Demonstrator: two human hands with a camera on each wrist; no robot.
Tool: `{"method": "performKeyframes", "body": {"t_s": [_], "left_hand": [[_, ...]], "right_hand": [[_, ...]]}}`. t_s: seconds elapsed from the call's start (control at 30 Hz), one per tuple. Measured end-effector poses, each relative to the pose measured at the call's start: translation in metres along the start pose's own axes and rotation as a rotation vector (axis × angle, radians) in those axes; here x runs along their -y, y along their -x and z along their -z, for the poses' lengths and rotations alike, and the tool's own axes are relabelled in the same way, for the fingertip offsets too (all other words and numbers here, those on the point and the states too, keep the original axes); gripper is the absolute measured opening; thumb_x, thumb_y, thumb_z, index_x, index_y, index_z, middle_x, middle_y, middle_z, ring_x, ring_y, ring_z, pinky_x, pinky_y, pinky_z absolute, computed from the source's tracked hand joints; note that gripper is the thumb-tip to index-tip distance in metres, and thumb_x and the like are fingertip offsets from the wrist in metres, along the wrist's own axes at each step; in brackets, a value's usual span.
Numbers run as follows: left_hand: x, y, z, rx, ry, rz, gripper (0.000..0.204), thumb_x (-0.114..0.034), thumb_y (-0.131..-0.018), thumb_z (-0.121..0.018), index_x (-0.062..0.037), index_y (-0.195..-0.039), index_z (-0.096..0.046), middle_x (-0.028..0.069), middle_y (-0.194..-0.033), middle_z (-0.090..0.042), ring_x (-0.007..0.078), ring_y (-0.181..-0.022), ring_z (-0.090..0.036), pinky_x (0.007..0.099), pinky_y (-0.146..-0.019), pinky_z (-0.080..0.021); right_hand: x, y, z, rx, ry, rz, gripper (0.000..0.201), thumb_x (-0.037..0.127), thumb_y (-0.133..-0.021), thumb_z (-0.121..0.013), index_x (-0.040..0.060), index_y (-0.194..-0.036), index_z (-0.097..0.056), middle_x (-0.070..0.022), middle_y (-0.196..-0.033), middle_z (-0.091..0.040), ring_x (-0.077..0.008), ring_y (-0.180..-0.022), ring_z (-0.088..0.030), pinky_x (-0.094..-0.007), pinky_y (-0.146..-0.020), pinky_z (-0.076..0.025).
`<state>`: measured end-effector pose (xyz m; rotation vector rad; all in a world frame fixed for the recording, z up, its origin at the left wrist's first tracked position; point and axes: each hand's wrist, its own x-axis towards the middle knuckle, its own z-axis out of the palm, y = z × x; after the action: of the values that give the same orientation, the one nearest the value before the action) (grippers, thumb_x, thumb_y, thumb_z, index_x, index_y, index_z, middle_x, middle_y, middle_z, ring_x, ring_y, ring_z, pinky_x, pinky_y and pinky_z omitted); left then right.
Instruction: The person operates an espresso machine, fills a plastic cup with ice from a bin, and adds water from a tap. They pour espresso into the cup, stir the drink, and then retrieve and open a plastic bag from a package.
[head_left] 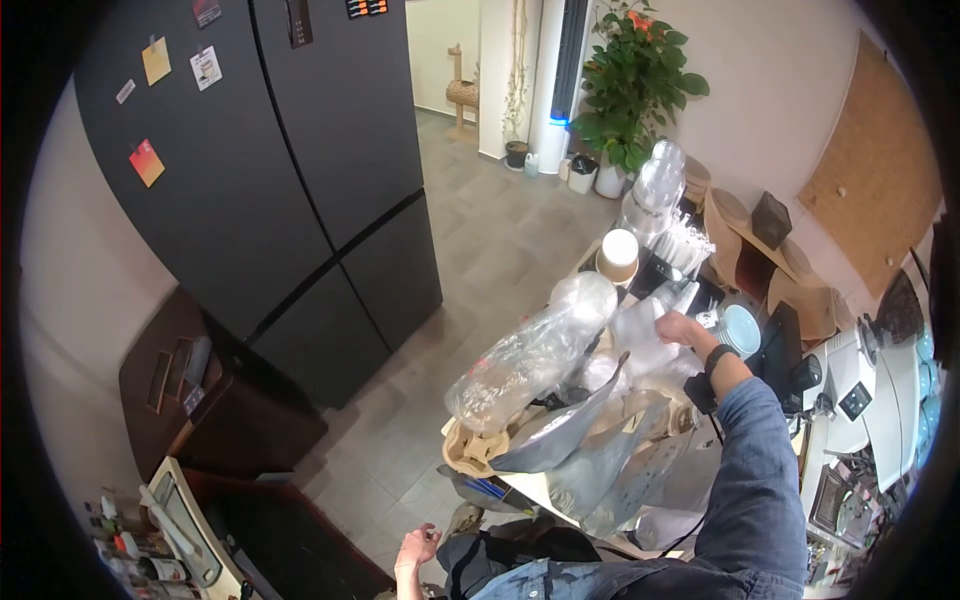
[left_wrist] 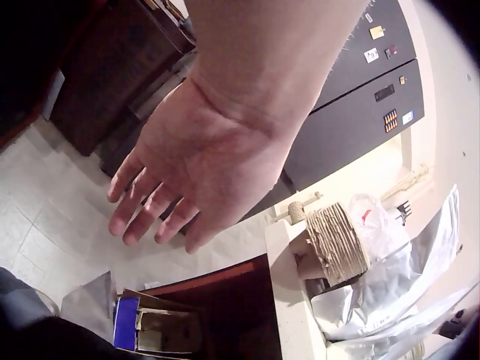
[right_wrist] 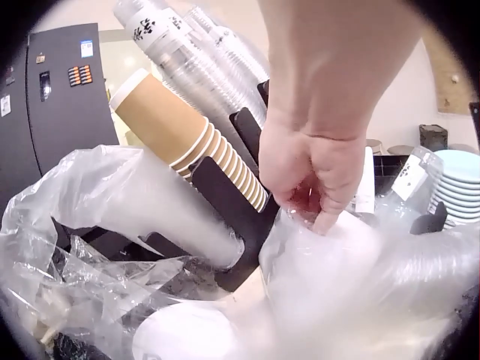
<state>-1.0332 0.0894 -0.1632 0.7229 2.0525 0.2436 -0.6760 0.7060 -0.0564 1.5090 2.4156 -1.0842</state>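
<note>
My right hand (right_wrist: 311,176) reaches over the crowded counter and grips a translucent plastic bag (right_wrist: 315,277), fingers curled into its top. In the head view the same bag (head_left: 640,325) lies among other clear wrappings. Close beside it in the right wrist view stands a stack of brown paper cups (right_wrist: 169,124) in a black cup holder (right_wrist: 225,195). My left hand (left_wrist: 206,161) hangs low beside my body, palm showing, fingers loosely bent with nothing in them. The head view shows this left hand (head_left: 420,543) near the counter's front corner.
A long plastic sleeve of cups (head_left: 530,350) lies along the counter's left edge. Stacked clear cups (right_wrist: 191,64) stand behind the paper cups, and light blue lids (head_left: 740,330) sit to the right. Grey bags (head_left: 610,450) fill the front. A dark refrigerator (head_left: 300,200) stands across the floor.
</note>
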Motion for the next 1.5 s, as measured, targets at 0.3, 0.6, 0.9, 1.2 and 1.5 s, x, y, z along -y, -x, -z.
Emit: {"method": "performKeyframes", "body": {"t_s": [0.3, 0.6, 0.9, 1.2, 1.5], "left_hand": [[0.005, -0.007, -0.005, -0.042, 0.025, -0.039, 0.044, -0.039, -0.088, -0.056, -0.0075, -0.119, -0.058, 0.0168, -0.097, -0.069, 0.033, -0.099, -0.064, 0.0405, -0.088, -0.05], [0.017, -0.012, -0.007, -0.017, 0.022, -0.024, 0.042, -0.038, -0.088, -0.057, -0.0095, -0.12, -0.058, 0.0163, -0.095, -0.069, 0.0336, -0.099, -0.064, 0.0406, -0.088, -0.049], [0.005, -0.019, 0.012, -0.022, 0.038, -0.079, 0.042, -0.038, -0.088, -0.057, -0.009, -0.118, -0.06, 0.0169, -0.096, -0.069, 0.0333, -0.1, -0.064, 0.0403, -0.088, -0.049], [0.007, -0.021, 0.028, -0.045, 0.036, -0.124, 0.042, -0.037, -0.089, -0.056, -0.0083, -0.119, -0.06, 0.0178, -0.094, -0.069, 0.0327, -0.098, -0.064, 0.0401, -0.086, -0.05], [-0.136, 0.083, 0.149, 0.03, 0.664, -0.72, 0.041, -0.032, -0.095, -0.052, 0.0039, -0.114, -0.057, 0.0136, -0.09, -0.069, 0.0261, -0.091, -0.066, 0.0335, -0.081, -0.05]], "right_hand": [[0.031, 0.011, -0.004, -0.014, 0.359, -0.153, 0.017, 0.012, -0.063, -0.063, 0.0012, -0.074, -0.07, -0.0111, -0.071, -0.065, -0.024, -0.068, -0.062, -0.0333, -0.061, -0.049], [0.054, 0.019, -0.01, -0.467, 0.484, -0.42, 0.027, 0.019, -0.063, -0.074, -0.0037, -0.078, -0.07, -0.0211, -0.095, -0.068, -0.0294, -0.092, -0.068, -0.0361, -0.08, -0.055], [0.045, 0.015, -0.001, -0.192, 0.573, -0.389, 0.026, 0.028, -0.064, -0.069, 0.0027, -0.072, -0.072, -0.0081, -0.063, -0.068, -0.0162, -0.066, -0.07, -0.0314, -0.069, -0.057], [0.093, 0.05, 0.03, -0.21, 0.601, -0.246, 0.019, 0.016, -0.07, -0.06, -0.0002, -0.068, -0.071, -0.0086, -0.064, -0.068, -0.0212, -0.066, -0.07, -0.0325, -0.071, -0.057], [0.213, 0.178, 0.14, -0.488, 0.129, -0.078, 0.012, 0.009, -0.072, -0.069, -0.0001, -0.065, -0.068, -0.0048, -0.059, -0.064, -0.0102, -0.052, -0.06, -0.0256, -0.05, -0.049]]}}
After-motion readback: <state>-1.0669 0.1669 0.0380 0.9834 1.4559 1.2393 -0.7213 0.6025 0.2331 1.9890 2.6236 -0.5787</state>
